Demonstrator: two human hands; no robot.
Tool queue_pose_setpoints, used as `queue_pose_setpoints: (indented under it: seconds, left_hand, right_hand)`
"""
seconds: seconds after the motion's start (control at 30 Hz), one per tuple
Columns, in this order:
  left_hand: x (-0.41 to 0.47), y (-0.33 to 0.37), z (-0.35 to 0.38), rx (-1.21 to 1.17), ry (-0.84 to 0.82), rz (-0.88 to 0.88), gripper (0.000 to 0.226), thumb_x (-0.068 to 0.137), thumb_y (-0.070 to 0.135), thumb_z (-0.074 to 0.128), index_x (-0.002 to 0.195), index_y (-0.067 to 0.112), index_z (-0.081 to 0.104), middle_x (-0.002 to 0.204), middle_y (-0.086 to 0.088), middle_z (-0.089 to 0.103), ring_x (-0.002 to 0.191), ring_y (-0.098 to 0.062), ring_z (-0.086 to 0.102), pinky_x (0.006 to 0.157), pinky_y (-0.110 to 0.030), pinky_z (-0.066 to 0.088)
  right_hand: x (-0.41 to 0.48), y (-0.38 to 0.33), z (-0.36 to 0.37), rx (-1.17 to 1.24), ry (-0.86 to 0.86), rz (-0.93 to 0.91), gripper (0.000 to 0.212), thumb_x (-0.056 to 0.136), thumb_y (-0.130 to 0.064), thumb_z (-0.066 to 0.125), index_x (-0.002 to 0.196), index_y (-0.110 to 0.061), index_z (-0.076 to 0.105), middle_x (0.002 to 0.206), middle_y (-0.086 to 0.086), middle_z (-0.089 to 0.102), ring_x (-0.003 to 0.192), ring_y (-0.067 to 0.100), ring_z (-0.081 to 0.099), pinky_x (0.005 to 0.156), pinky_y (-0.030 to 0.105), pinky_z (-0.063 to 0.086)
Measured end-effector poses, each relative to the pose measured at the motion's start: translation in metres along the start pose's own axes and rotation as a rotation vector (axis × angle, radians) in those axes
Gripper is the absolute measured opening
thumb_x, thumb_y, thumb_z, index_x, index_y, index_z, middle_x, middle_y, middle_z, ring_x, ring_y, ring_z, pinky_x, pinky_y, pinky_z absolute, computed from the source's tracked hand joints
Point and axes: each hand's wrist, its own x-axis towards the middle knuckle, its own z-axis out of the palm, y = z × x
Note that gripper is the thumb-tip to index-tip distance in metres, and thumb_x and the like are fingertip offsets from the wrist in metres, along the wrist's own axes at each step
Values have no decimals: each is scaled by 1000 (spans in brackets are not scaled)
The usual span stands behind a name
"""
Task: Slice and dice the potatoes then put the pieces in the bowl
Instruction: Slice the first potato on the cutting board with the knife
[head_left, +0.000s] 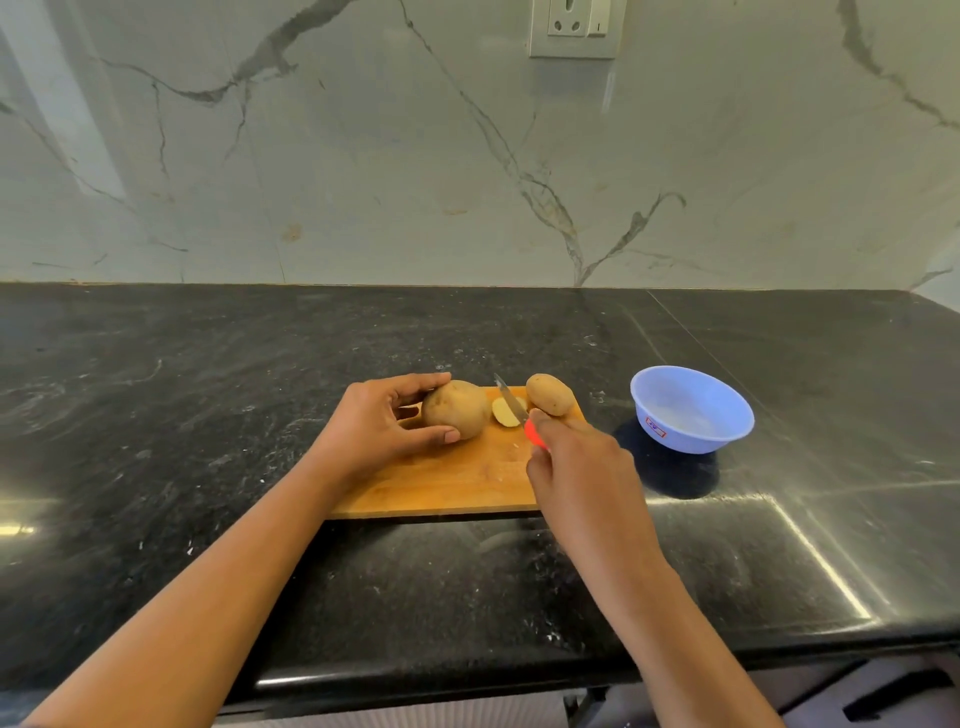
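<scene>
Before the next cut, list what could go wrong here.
1. The left hand grips the larger potato with its thumb near the cut end, close to the knife blade; a slip could nick it.
2. That potato rests on its rounded side, so it may roll.
3. The smaller potato sits by the right hand at the cutting board edge and could be knocked off.

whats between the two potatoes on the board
In the head view, a cut potato slice and the blade of the knife lie between the larger potato and the smaller potato, on the cutting board.
</scene>
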Motion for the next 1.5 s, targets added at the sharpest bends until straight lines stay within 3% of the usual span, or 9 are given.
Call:
queue_pose_setpoints:
  seconds: [0.1, 0.23, 0.47, 0.73, 0.9, 1.07, 1.23, 1.33, 1.5]
  left_hand:
    - [0, -1, 0, 10, 4, -2, 64, 69, 29, 80, 127, 35, 55, 123, 14, 58, 110, -1, 54, 94, -21, 46]
    - [1, -2, 0, 2, 13, -13, 64, 68, 30, 81, 128, 33, 56, 124, 12, 59, 109, -1, 55, 91, -17, 45]
    - [2, -3, 1, 8, 22, -22, 65, 67, 31, 81, 127, 33, 56, 127, 8, 60, 116, -8, 56, 100, -29, 47]
    - [2, -5, 3, 11, 35, 6, 68, 62, 36, 81, 126, 33, 58, 125, 11, 61, 111, -1, 56, 92, -14, 44]
    - [5, -5, 2, 0, 18, 7, 68, 62, 37, 79, 126, 33, 58, 124, 13, 60, 111, -1, 56, 93, -17, 45]
    - [4, -5, 2, -2, 22, 13, 66, 63, 34, 80, 125, 33, 59, 119, 17, 59, 104, 5, 55, 85, -6, 43]
    - [3, -5, 2, 12, 10, 19, 65, 65, 33, 81, 126, 35, 58, 121, 18, 58, 109, 3, 55, 94, -16, 45]
    - [3, -4, 2, -2, 6, 20, 66, 63, 34, 80, 125, 34, 59, 117, 21, 57, 100, 10, 54, 85, -6, 43]
    - [3, -3, 2, -4, 7, 13, 64, 66, 28, 82, 125, 33, 58, 116, 20, 57, 104, 7, 53, 86, -7, 42]
  right_hand:
    - [4, -3, 0, 43, 19, -33, 40, 99, -24, 44, 139, -27, 46, 109, -5, 64, 87, 9, 59, 73, 20, 45]
    - [5, -5, 4, 46, 6, -55, 42, 99, -26, 42, 141, -27, 42, 110, -7, 64, 89, 8, 59, 71, 16, 40]
    - [10, -11, 5, 9, -28, -56, 41, 100, -27, 42, 141, -25, 43, 112, -5, 63, 91, 9, 59, 78, 20, 50]
    - [29, -13, 3, -71, -108, -99, 35, 99, -21, 38, 131, -22, 54, 93, -3, 61, 75, 10, 50, 65, 21, 40]
    - [19, -12, -1, -71, -121, -109, 34, 100, -22, 38, 131, -22, 52, 109, -2, 63, 92, 12, 59, 73, 22, 43]
    - [36, -22, 5, -135, -218, -55, 31, 100, -17, 40, 128, -18, 55, 108, 4, 61, 96, 17, 60, 77, 25, 46]
    - [23, -19, 3, -130, -223, -71, 31, 100, -16, 39, 128, -17, 52, 101, 3, 58, 91, 17, 57, 70, 24, 42]
    - [32, -23, 8, -173, -245, -58, 23, 98, -15, 42, 115, -15, 58, 83, 1, 50, 82, 17, 53, 61, 24, 38]
    - [24, -23, 12, -178, -265, -83, 23, 99, -15, 41, 117, -15, 55, 103, 5, 59, 86, 18, 54, 67, 27, 37]
